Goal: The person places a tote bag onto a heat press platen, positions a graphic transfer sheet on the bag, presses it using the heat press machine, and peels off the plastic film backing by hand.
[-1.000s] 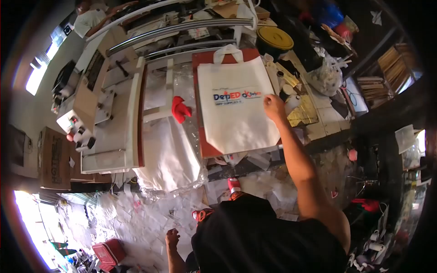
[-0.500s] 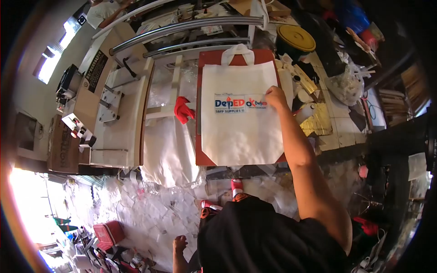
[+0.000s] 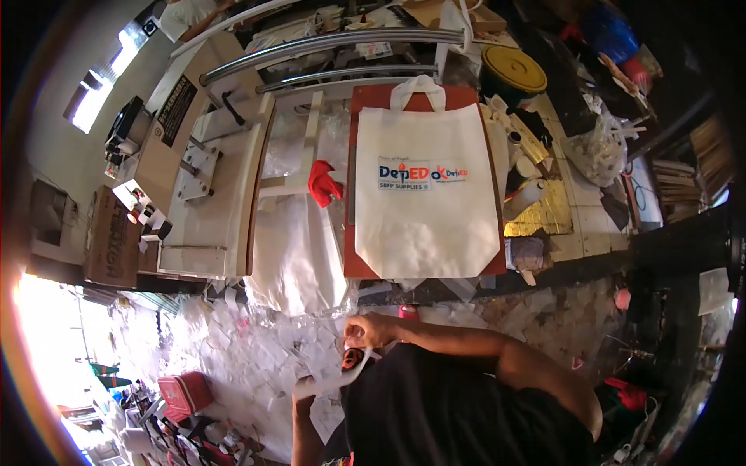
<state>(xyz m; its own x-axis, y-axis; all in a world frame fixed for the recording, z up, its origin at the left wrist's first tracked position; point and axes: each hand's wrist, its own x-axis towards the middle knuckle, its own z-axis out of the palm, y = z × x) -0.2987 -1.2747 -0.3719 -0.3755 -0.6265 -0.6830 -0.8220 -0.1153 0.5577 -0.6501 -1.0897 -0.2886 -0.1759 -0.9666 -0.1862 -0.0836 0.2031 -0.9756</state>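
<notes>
A white tote bag [image 3: 423, 225] with loop handles lies flat on a reddish-brown board [image 3: 359, 268]. It carries a printed "DepED" and "OK DepED" logo [image 3: 404, 175]. My right hand [image 3: 369, 331] is in front of my body, below the table edge, its fingers closed on a pale, see-through strip of film [image 3: 342, 382]. The strip curves down to my left hand [image 3: 303, 388], which is low beside my body. Film covers most of that hand's fingers, so its grip is unclear.
Left of the board, a red cloth [image 3: 325, 184] lies on a white frame above more white bags [image 3: 299, 272]. A press machine [image 3: 198, 167] stands further left. A yellow-lidded bucket [image 3: 514, 70] and bottles sit at right. Film scraps [image 3: 233, 365] cover the floor. Another person [image 3: 186, 17] is at far upper left.
My right hand has left the right side of the print and come back to my body with the film strip. The logo is now uncovered. The view has shifted slightly.
</notes>
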